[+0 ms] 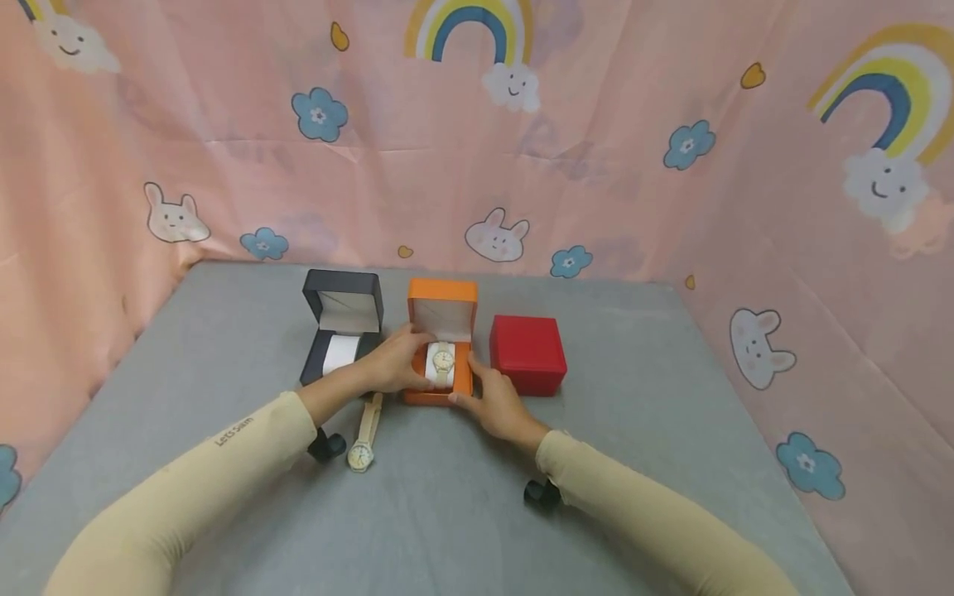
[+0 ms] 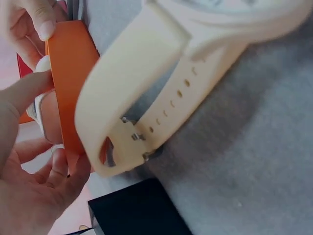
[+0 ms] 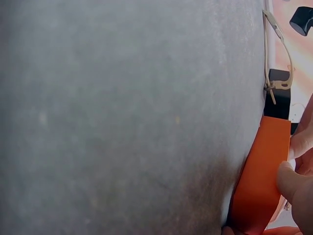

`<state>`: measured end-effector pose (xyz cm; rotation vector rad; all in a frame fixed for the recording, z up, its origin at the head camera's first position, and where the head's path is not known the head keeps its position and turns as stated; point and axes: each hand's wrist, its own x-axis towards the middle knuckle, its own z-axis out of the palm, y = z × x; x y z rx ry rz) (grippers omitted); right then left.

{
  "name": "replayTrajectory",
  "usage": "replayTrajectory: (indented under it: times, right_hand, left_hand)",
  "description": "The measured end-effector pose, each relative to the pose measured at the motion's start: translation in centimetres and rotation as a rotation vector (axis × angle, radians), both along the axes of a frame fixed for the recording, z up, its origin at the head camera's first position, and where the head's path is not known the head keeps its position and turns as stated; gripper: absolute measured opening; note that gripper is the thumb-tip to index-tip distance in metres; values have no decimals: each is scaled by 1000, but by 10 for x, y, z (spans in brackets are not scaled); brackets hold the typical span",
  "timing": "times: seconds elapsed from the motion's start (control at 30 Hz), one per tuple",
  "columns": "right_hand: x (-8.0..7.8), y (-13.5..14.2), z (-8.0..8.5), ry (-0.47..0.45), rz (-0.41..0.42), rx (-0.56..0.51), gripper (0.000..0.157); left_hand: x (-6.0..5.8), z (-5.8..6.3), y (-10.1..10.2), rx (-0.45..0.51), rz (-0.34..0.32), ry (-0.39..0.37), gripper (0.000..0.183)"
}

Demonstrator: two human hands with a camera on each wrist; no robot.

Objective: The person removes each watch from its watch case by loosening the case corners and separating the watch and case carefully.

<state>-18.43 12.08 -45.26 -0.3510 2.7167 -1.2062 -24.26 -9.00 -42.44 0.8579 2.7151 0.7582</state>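
In the head view an orange watch box stands with its lid up. Inside it, a cream-strapped watch sits round a white cushion. My left hand holds the box's left side, thumb near the front rim by the cushion. With thumb at the front edge and fingers along the side, my right hand grips the box from the right. The right wrist view shows the right thumb against the orange front. A second cream watch lies buckled on the table, large in the left wrist view.
Left of the orange box, a black watch box stands with lid raised and a white cushion inside. On the right is a closed red box. Grey cloth covers the table; a pink patterned curtain hangs behind.
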Motion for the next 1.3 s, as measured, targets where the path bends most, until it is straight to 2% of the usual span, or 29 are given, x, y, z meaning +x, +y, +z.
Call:
replayTrajectory:
  times: [0.23, 0.47, 0.67, 1.1, 1.3]
  right_hand:
    - [0, -1, 0, 22, -3, -10, 80]
    - [1, -2, 1, 10, -1, 0, 81]
    - [1, -2, 2, -2, -7, 15, 83]
    - [2, -1, 3, -25, -24, 18, 84]
    - [2, -2, 4, -56, -12, 20, 85]
  left_hand:
    - [-5, 1, -6, 91, 18, -67, 73]
    - [-6, 1, -13, 118, 32, -104, 75]
    - [-4, 1, -20, 166, 36, -116, 75]
    - [3, 8, -32, 344, 25, -204, 71]
    - [9, 13, -35, 362, 54, -241, 73]
